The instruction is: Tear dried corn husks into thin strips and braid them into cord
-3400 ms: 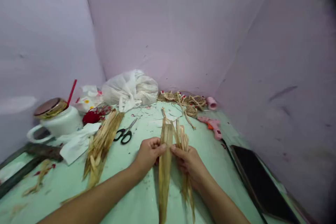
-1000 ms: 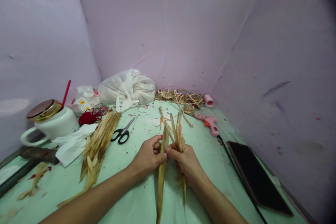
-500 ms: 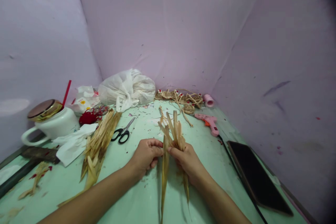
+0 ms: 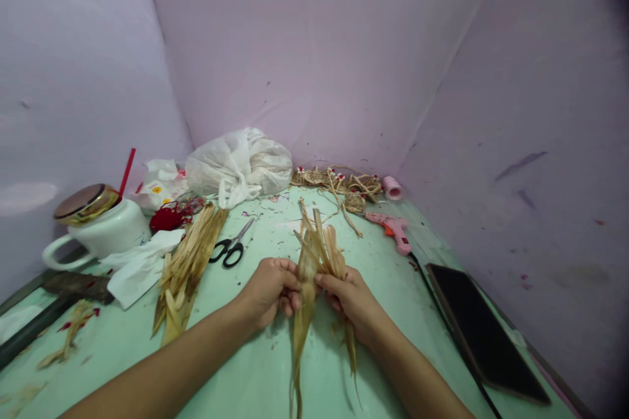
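Over the middle of the pale green table [image 4: 236, 366], my right hand [image 4: 354, 301] is closed round a bunch of dried leaf strips [image 4: 335, 255], whose tips point away from me and whose ends hang below. My left hand [image 4: 275, 291] pinches the edge of one long leaf strip [image 4: 305, 314] just left of that bunch. The strip is spread wide at the level of my fingers and narrows toward me. Several fingertips are hidden behind the strips. Scissors [image 4: 230, 249] with black handles lie beyond my left hand.
At left lie a pile of dried leaf strips [image 4: 189, 268], a white mug [image 4: 115, 232], red yarn [image 4: 167, 218] and a hammer [image 4: 78, 285]. Behind are a plastic bag [image 4: 240, 167] and braided cord [image 4: 339, 180]. At right are a pink glue gun [image 4: 393, 229] and a dark tablet [image 4: 484, 330].
The long strip has turned and spread, now showing a wider face between my hands. My left hand has shifted slightly left; my right hand keeps its hold on the bunch.
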Tool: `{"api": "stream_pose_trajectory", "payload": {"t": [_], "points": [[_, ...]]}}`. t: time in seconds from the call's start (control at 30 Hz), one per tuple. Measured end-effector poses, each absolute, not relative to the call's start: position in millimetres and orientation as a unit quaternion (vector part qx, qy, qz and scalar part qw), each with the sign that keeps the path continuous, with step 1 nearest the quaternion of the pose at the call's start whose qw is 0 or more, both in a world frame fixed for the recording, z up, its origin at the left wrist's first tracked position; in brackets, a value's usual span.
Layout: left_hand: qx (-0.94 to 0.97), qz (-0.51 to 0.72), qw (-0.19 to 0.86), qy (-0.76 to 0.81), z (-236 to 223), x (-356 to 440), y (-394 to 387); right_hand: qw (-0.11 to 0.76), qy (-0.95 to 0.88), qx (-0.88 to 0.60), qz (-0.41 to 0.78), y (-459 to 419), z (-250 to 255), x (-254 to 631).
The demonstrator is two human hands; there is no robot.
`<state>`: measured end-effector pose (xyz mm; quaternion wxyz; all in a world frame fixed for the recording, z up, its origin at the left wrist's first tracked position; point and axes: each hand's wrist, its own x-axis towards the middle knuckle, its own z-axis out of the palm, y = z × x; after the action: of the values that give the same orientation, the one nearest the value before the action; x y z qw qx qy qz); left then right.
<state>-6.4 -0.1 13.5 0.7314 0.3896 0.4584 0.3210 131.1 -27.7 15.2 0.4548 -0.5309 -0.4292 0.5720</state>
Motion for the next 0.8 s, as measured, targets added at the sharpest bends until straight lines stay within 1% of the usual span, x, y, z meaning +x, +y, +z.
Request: {"api": "stream_pose_trajectory", "payload": {"t": [0.07, 0.13, 0.3, 0.53, 0.7, 0.8], "points": [[0.374, 0.322, 0.752, 0.436, 12.6, -8.4, 1.1, 0.445, -0.423, -0.538, 0.577, -27.1, 14.7, 131.8], [0.387, 0.314, 0.751, 0.433, 11.7, -8.2, 0.8, 0.435, -0.416, -0.549, 0.580, -27.1, 14.5, 132.3], [0.452, 0.322, 0.684, 0.474, 9.8, -2.6, -4.1, 0.437, -0.422, -0.551, 0.572, -28.3, 14.4, 133.6], [0.479, 0.302, 0.659, 0.495, 10.0, 0.5, -6.1, 0.472, -0.427, -0.515, 0.574, -27.9, 9.0, 132.1], [0.478, 0.310, 0.646, 0.508, 13.1, 1.4, -7.0, 0.476, -0.438, -0.430, 0.629, -28.5, 10.1, 127.4], [0.462, 0.327, 0.673, 0.476, 12.3, -0.5, -7.0, 0.452, -0.413, -0.441, 0.657, -28.7, 10.0, 129.3]]}}
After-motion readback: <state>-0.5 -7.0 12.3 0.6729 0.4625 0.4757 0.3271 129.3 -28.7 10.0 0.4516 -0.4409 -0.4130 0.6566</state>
